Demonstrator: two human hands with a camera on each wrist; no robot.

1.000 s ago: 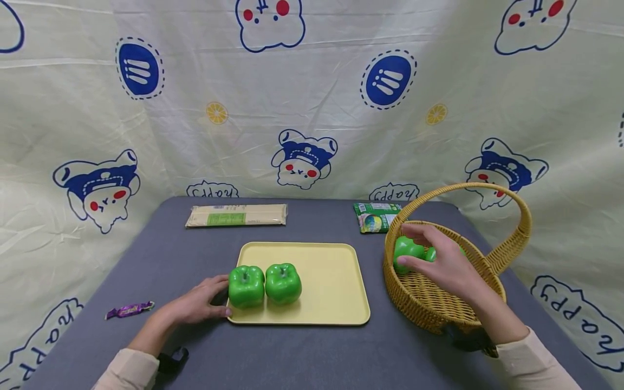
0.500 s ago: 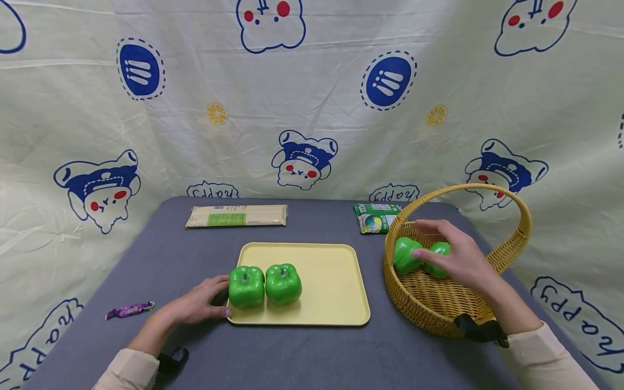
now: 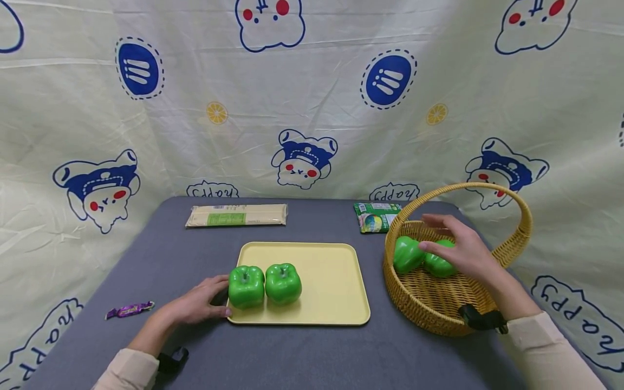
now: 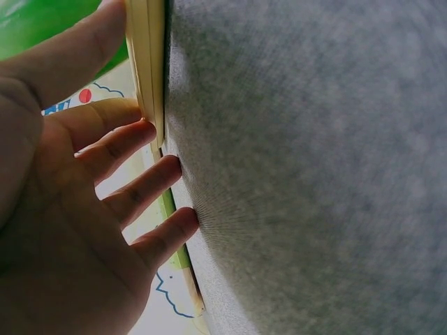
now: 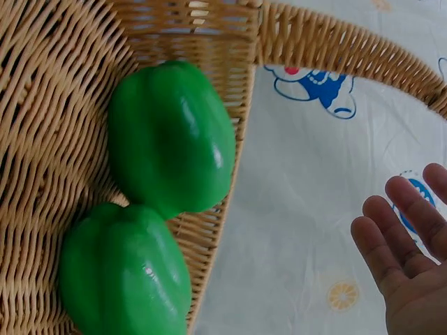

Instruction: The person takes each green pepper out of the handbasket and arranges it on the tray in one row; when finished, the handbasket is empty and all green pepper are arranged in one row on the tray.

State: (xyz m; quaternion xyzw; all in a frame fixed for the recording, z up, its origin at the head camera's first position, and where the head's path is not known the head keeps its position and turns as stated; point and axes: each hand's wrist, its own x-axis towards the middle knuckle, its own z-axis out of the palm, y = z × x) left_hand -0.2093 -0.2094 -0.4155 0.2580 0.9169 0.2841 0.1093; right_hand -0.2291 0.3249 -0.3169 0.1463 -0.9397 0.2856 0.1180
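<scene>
On the left part of a yellow tray [image 3: 331, 284], two green bell peppers [image 3: 246, 287] stand side by side. My left hand [image 3: 200, 300] rests at the tray's left edge, its fingers spread; the left wrist view has the thumb and fingertips right at the rim [image 4: 145, 63]. Two more green bell peppers [image 3: 405, 254] lie against each other in a wicker basket [image 3: 419, 309]. Over that basket hovers my right hand [image 3: 465, 252], fingers extended and holding nothing. In the right wrist view the palm and fingers [image 5: 412, 244] are apart from the basket peppers [image 5: 171, 139].
The basket's tall arched handle [image 3: 524, 222] rises around my right hand. At the table's back lie a long beige packet [image 3: 239, 215] and a green packet [image 3: 375, 218], partly behind the basket. A purple-wrapped candy [image 3: 129, 310] lies at the left. A printed curtain [image 3: 331, 86] hangs behind.
My right hand has drawn back to the right over the basket, off the left pepper, and the second basket pepper shows more fully. My left hand has stayed at the tray edge.
</scene>
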